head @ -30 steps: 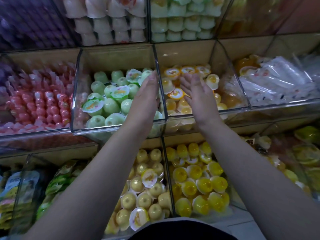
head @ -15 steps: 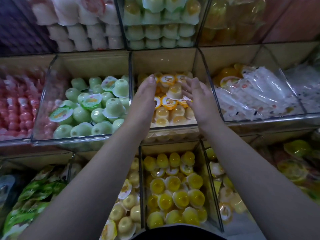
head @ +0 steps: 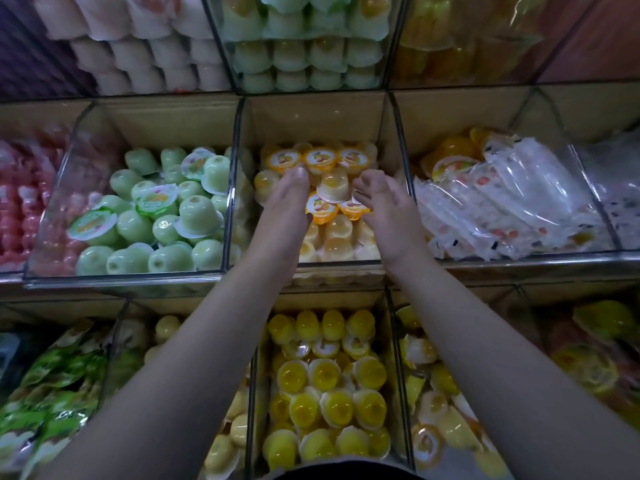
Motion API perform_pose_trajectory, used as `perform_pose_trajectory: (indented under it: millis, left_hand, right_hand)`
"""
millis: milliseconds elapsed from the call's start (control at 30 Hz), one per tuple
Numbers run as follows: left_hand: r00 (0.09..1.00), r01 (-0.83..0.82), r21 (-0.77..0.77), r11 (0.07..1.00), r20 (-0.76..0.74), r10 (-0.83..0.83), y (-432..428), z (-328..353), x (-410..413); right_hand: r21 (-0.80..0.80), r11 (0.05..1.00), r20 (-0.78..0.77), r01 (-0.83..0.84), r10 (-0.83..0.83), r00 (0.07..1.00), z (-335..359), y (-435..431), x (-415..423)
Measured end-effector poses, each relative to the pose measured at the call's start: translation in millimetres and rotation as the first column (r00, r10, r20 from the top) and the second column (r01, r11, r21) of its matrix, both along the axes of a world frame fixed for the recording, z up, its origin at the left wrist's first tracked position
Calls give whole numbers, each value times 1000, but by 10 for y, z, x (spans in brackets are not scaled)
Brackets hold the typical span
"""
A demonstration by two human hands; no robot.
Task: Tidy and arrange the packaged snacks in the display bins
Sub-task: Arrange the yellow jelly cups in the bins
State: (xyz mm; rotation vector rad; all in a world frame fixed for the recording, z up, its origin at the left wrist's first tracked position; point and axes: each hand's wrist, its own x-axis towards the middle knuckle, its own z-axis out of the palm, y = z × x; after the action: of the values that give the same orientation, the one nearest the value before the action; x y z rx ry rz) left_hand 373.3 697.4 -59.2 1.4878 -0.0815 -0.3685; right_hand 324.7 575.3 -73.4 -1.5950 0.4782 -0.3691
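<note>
The middle display bin point(head: 311, 123) holds orange-yellow jelly cups, some with orange printed lids point(head: 319, 159) facing up, some lying upside down. One upturned pale cup point(head: 334, 187) sits between my hands. My left hand point(head: 287, 202) reaches into the bin's left side, fingers straight and together, lying on the cups. My right hand point(head: 384, 202) is at the bin's right side, its fingers bent down with the tips touching the lidded cups point(head: 351, 207). Neither hand visibly lifts a cup.
Green jelly cups point(head: 156, 216) fill the bin to the left, clear packets point(head: 502, 202) the bin to the right, pink packs point(head: 17, 209) the far left. Below are yellow cups point(head: 329, 386) and green bags point(head: 52, 393). Stacked cups point(head: 298, 46) fill the shelf above.
Both hands have gone down from above the bins into the orange cup bin. My left hand shifted off the divider into it. My right hand's fingers bent down onto the cups.
</note>
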Motion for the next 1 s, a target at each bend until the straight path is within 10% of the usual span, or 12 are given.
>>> perform_pose_trajectory:
  millis: [1000]
  left_hand:
    - [976,183,-111,977,-101,-194,420,-294,-1461]
  right_hand:
    - [224,964,26,147,-157,987,-230,484,-1604]
